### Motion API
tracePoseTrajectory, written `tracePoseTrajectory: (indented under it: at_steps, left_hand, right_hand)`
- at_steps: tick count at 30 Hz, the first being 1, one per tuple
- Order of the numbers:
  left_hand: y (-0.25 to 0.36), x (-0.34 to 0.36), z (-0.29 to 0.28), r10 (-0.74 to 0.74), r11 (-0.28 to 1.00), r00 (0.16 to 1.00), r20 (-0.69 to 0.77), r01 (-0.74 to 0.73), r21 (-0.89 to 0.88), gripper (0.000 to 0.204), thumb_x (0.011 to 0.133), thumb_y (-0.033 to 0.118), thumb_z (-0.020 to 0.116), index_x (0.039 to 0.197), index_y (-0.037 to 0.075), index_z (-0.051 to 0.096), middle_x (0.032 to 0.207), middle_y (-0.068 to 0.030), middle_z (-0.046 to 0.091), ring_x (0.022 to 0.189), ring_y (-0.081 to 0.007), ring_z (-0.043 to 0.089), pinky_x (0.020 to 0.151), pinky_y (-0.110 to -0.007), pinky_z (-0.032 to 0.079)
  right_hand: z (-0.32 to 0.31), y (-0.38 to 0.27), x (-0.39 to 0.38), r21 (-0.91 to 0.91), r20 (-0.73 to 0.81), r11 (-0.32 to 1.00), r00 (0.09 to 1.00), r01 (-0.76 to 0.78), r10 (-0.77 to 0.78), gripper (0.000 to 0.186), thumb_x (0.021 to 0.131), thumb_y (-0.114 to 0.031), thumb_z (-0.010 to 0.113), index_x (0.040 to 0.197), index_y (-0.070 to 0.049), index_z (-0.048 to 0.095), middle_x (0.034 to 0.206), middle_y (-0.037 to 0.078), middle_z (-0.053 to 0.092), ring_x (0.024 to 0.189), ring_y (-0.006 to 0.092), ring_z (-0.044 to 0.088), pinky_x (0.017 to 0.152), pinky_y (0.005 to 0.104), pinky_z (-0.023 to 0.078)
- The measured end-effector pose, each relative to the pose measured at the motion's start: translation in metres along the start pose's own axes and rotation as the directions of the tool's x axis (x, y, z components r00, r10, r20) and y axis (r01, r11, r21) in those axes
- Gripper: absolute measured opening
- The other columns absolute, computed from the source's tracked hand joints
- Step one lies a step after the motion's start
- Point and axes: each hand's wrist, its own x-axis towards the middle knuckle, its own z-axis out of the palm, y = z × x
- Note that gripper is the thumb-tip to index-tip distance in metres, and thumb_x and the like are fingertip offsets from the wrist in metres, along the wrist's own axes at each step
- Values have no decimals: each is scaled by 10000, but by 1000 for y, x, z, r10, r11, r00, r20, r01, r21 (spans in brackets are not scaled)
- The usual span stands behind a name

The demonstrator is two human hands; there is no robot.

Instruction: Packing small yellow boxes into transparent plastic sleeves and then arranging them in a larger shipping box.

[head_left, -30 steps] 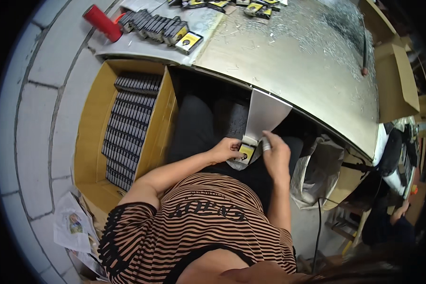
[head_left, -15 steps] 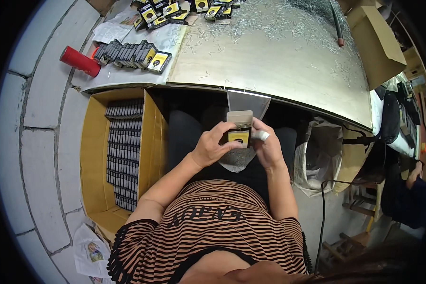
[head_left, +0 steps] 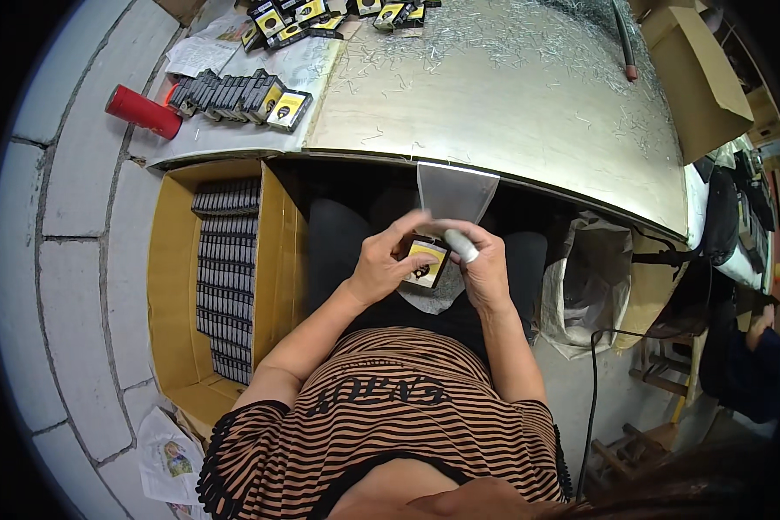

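Note:
Over my lap, a small black-and-yellow cardboard box (head_left: 426, 270) is held tilted between my two hands. My left hand (head_left: 381, 267) grips its left side, the thumb lying across the yellow front. On the opposite side, my right hand (head_left: 487, 273) has its fingers bent over the box's top end. A white wrapping covers one of its digits, which touches the top right corner. The fingers hide most of the top flap, and the fingertips are slightly smeared. A grey metal chute (head_left: 456, 192) slopes down from the table edge behind the box.
At my left stands an open carton (head_left: 175, 286) packed with rows of small boxes (head_left: 227, 286). On the table (head_left: 494, 130) lie scattered bent wire pieces (head_left: 537, 39), a row of boxes (head_left: 234, 94) and a red cylinder (head_left: 143, 111). A pale sack (head_left: 585, 286) stands at right.
The pale top flap stood up before; now my right fingers have come over it and it is mostly hidden. The box has tilted and shifted slightly down and left.

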Motion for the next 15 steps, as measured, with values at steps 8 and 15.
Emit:
tracePoseTrajectory:
  at_steps: [8,15]
  left_hand:
    - [9,3,-5,-327,910,939,106,343,-234,852,739,10,788,1453,35,322,806,-32,614,609,-4,414,524,-161,332]
    - [2,9,-14,-391,855,905,169,425,-297,716,736,-7,779,1373,45,457,730,-2,586,604,7,422,540,-151,364]
  right_hand:
    - [-4,1,2,-257,-69,965,995,54,-74,133,859,-95,684,920,21,708,841,48,692,780,94,629,727,238,512]
    - [-2,-23,8,-560,88,807,982,186,-165,185,834,-110,679,969,13,709,828,81,714,758,116,651,712,240,507]
